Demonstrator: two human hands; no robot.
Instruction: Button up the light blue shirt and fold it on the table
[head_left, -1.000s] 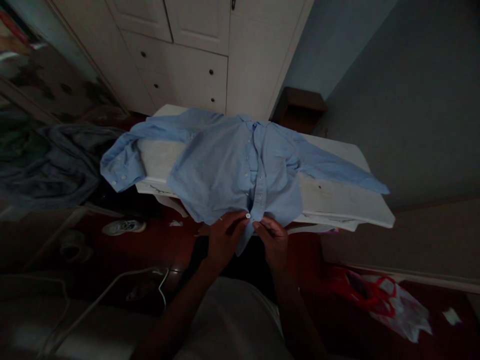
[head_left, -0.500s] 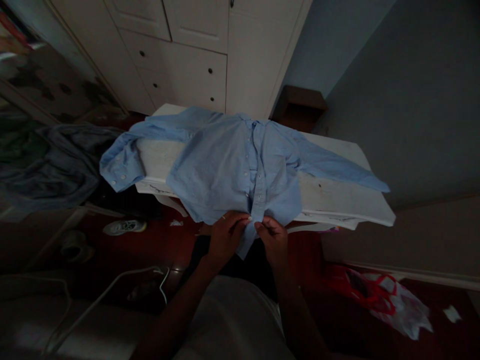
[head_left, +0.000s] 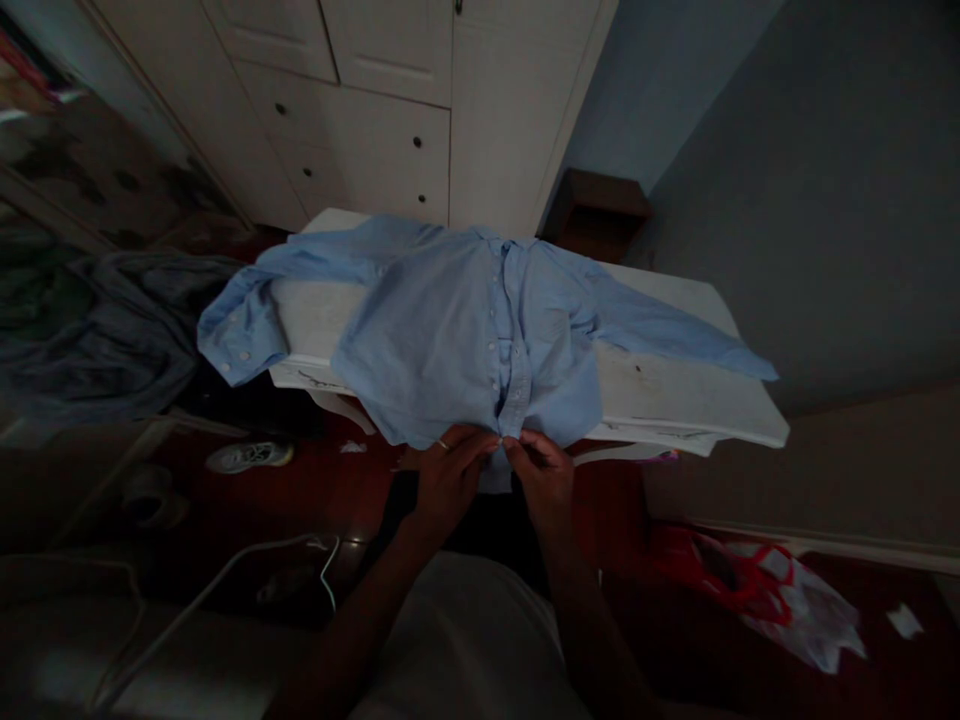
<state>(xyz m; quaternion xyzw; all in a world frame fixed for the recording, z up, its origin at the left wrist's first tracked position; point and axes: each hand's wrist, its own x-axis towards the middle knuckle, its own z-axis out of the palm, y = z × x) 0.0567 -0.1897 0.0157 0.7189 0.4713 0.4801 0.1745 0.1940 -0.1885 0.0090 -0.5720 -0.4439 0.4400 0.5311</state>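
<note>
A light blue button-up shirt [head_left: 427, 320] lies front up across a narrow white table [head_left: 667, 390], its collar at the far edge and its sleeves spread to both sides. The front is parted along the button strip, and several white buttons show. At the near hem, my left hand [head_left: 450, 470] pinches the button edge. My right hand [head_left: 541, 475] is closed on the buttonhole strip, its fingertips touching those of my left. A bit of hem hangs below the fingers. The button between my fingertips is mostly hidden.
A white wardrobe [head_left: 382, 120] with drawers stands behind the table. Grey clothing [head_left: 112, 340] is heaped at left, above a sneaker [head_left: 249, 456] on the red floor. A plastic bag with red handles [head_left: 802, 610] lies at right. A brown box-like stand [head_left: 604, 205] sits by the wall.
My right hand has drawn the buttonhole strip left against my left fingertips. The hanging hem corner has shifted from a long point to a shorter, flatter piece.
</note>
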